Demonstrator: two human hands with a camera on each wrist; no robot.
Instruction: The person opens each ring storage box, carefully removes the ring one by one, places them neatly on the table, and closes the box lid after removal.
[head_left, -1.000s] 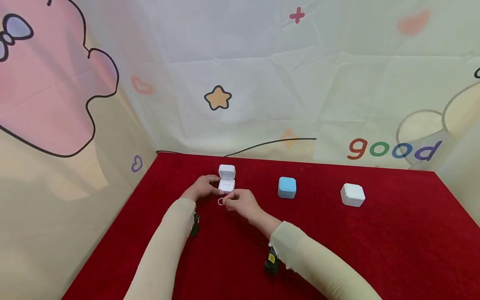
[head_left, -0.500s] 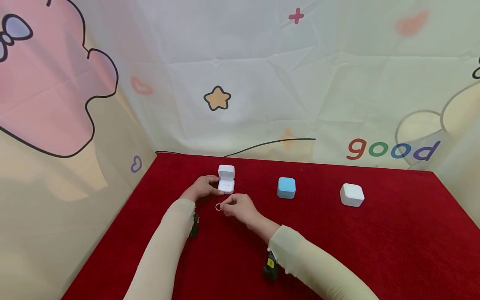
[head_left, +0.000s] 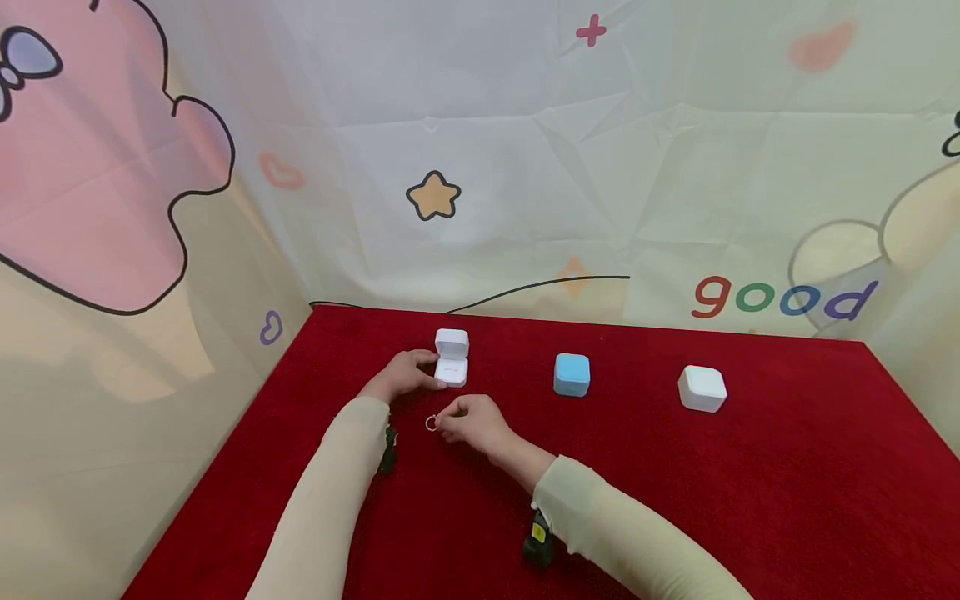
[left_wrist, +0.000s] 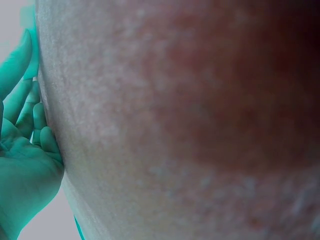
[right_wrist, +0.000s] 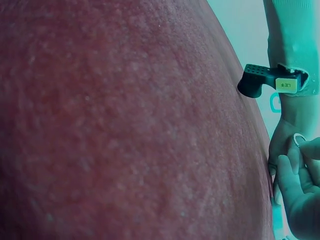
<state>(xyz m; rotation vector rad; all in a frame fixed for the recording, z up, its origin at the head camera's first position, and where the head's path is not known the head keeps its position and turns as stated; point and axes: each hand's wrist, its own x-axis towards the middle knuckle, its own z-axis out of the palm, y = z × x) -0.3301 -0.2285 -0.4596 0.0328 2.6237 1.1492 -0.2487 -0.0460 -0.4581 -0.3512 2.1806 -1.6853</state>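
Note:
A white ring box (head_left: 452, 372) stands with its lid up at the table's left rear. My left hand (head_left: 408, 372) grips its left side, thumb at the front and fingers further back. In the left wrist view the left hand (left_wrist: 30, 150) shows along the left edge, with a bit of the box (left_wrist: 33, 55) by the fingers. My right hand (head_left: 474, 423) pinches a thin ring (head_left: 431, 423) between thumb and fingertips, in front of the box. The right wrist view has the ring (right_wrist: 299, 140) at the right edge, held by the right hand (right_wrist: 300, 195).
On the red-covered table (head_left: 645, 500), a closed light blue box (head_left: 572, 375) stands right of the open one. Further right is a closed white box (head_left: 702, 389). A printed cloth backdrop (head_left: 525, 183) rises behind the table's rear edge.
My right hand has drawn the ring away from the open box, toward me and slightly left. The left hand has kept its place at the box.

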